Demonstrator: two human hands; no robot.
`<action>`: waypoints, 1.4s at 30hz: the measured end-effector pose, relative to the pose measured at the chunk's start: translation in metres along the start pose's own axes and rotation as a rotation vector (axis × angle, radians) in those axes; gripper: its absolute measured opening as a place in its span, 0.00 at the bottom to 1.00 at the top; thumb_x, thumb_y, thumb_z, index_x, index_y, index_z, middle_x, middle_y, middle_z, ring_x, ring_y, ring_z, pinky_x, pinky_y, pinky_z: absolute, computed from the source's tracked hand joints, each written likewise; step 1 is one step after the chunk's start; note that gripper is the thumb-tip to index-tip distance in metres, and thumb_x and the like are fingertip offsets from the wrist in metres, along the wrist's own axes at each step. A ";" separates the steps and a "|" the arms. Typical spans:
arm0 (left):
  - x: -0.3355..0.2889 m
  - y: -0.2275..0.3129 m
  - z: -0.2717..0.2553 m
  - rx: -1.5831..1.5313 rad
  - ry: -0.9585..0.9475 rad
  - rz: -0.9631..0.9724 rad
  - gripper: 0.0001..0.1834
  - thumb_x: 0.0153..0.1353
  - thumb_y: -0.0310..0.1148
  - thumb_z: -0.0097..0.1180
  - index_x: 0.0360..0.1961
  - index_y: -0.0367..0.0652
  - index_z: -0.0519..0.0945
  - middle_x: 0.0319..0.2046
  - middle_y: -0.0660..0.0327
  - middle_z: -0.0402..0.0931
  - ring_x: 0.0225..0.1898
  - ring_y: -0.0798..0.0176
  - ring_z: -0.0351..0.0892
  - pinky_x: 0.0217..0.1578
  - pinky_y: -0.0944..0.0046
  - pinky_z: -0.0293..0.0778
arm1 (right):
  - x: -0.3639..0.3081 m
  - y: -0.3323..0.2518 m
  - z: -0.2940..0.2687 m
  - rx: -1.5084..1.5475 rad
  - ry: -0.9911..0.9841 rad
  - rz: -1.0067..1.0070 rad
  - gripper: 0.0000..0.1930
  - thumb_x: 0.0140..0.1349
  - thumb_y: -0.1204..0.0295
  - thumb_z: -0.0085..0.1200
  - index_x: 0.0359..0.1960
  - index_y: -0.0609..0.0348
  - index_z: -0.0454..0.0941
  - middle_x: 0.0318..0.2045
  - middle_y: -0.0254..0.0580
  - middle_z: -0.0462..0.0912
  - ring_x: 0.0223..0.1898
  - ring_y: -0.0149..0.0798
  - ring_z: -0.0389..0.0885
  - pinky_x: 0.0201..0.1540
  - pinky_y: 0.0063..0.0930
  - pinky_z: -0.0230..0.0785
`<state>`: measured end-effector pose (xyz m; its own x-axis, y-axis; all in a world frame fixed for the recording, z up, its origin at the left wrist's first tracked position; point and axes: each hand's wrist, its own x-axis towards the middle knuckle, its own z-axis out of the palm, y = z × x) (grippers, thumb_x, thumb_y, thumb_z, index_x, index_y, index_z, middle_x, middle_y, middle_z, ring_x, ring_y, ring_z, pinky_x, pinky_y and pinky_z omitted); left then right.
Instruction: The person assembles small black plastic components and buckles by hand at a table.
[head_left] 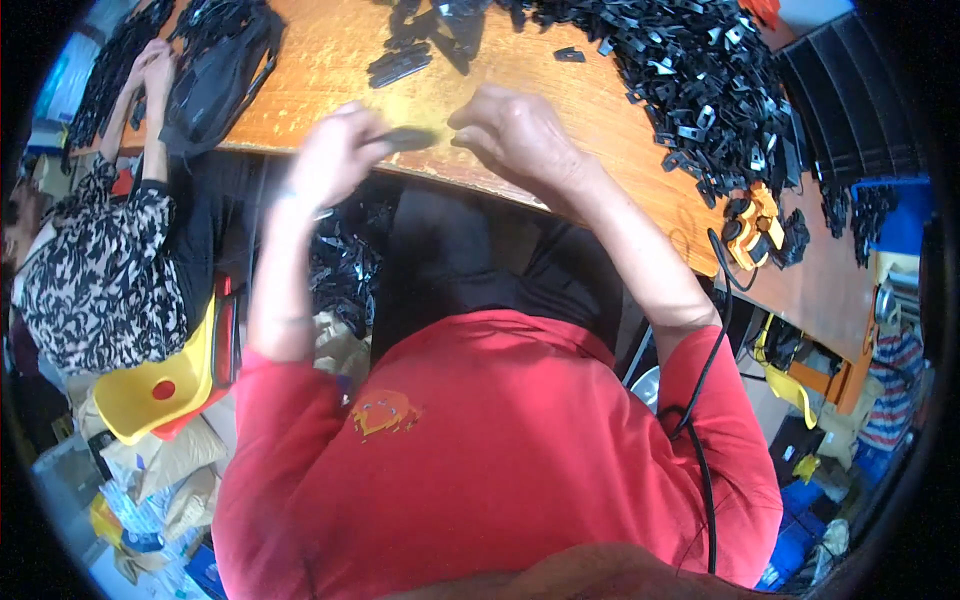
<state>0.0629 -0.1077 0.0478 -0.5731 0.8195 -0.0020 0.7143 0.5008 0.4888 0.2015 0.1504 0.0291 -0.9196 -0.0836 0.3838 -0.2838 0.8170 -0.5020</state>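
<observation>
My left hand [345,150], smeared by motion, is closed around a dark flat piece [408,139] that points toward my right hand. A short gap to the right, my right hand [515,135] hovers over the table's near edge with its fingers curled in and the thumb pressed close. Whatever lies between those fingertips, if anything, is hidden. Beyond my hands, a few black narrow strips [398,65] lie on the wooden table [320,60]. One small black clip-like part [569,55] sits apart, farther right.
A large heap of small black parts [700,110] covers the table's right side. Beside it are a yellow-and-black object [755,228] and black ribbed trays [838,95]. A black cable [712,400] crosses my right arm. At left, a co-worker's hands [152,66] are near a black bag [215,90].
</observation>
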 end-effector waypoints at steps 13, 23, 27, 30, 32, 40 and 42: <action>0.062 0.000 0.027 0.182 0.532 0.018 0.11 0.62 0.29 0.70 0.45 0.43 0.88 0.44 0.53 0.82 0.51 0.44 0.83 0.53 0.50 0.79 | 0.012 0.106 -0.051 -0.519 0.071 0.340 0.11 0.63 0.67 0.66 0.46 0.51 0.89 0.48 0.53 0.85 0.45 0.58 0.89 0.52 0.50 0.82; 0.043 0.042 0.041 -0.127 0.382 0.051 0.13 0.64 0.23 0.65 0.50 0.44 0.88 0.41 0.53 0.81 0.44 0.45 0.85 0.47 0.54 0.81 | -0.018 0.054 -0.029 0.039 0.207 0.373 0.14 0.64 0.65 0.69 0.49 0.55 0.88 0.36 0.45 0.85 0.34 0.46 0.86 0.44 0.38 0.80; 0.044 0.041 0.035 0.103 0.367 0.188 0.20 0.63 0.19 0.60 0.55 0.47 0.86 0.43 0.56 0.80 0.50 0.47 0.82 0.51 0.52 0.80 | -0.031 0.024 -0.028 0.069 0.224 0.460 0.12 0.63 0.66 0.71 0.44 0.57 0.88 0.36 0.44 0.88 0.37 0.44 0.89 0.44 0.38 0.81; 0.046 0.053 0.032 0.198 0.348 0.299 0.19 0.64 0.23 0.62 0.56 0.49 0.86 0.47 0.58 0.80 0.55 0.49 0.80 0.54 0.52 0.78 | -0.037 0.018 -0.034 -0.048 0.178 0.399 0.11 0.62 0.66 0.71 0.41 0.58 0.88 0.39 0.46 0.88 0.41 0.49 0.90 0.47 0.42 0.81; 0.055 0.053 0.039 0.248 0.337 0.373 0.17 0.65 0.25 0.63 0.55 0.49 0.86 0.49 0.59 0.80 0.56 0.50 0.79 0.54 0.52 0.77 | -0.040 0.016 -0.036 -0.155 0.106 0.388 0.11 0.61 0.67 0.71 0.42 0.57 0.88 0.41 0.49 0.88 0.43 0.54 0.89 0.49 0.46 0.80; 0.052 0.071 0.059 0.158 0.214 0.349 0.10 0.63 0.30 0.68 0.45 0.44 0.86 0.45 0.58 0.83 0.49 0.49 0.81 0.49 0.52 0.77 | -0.046 0.013 -0.040 -0.217 0.049 0.340 0.12 0.61 0.67 0.70 0.45 0.54 0.90 0.41 0.49 0.86 0.44 0.56 0.88 0.48 0.49 0.80; 0.049 0.073 0.070 0.086 0.287 0.357 0.10 0.61 0.29 0.70 0.43 0.42 0.86 0.41 0.56 0.82 0.46 0.48 0.81 0.48 0.52 0.78 | -0.049 0.006 -0.038 -0.145 0.076 0.329 0.11 0.62 0.67 0.70 0.45 0.54 0.90 0.41 0.48 0.86 0.43 0.56 0.88 0.48 0.49 0.80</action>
<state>0.1154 -0.0116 0.0223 -0.3646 0.8406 0.4006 0.9108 0.2323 0.3413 0.2550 0.1814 0.0368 -0.9309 0.2356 0.2790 0.0708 0.8660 -0.4951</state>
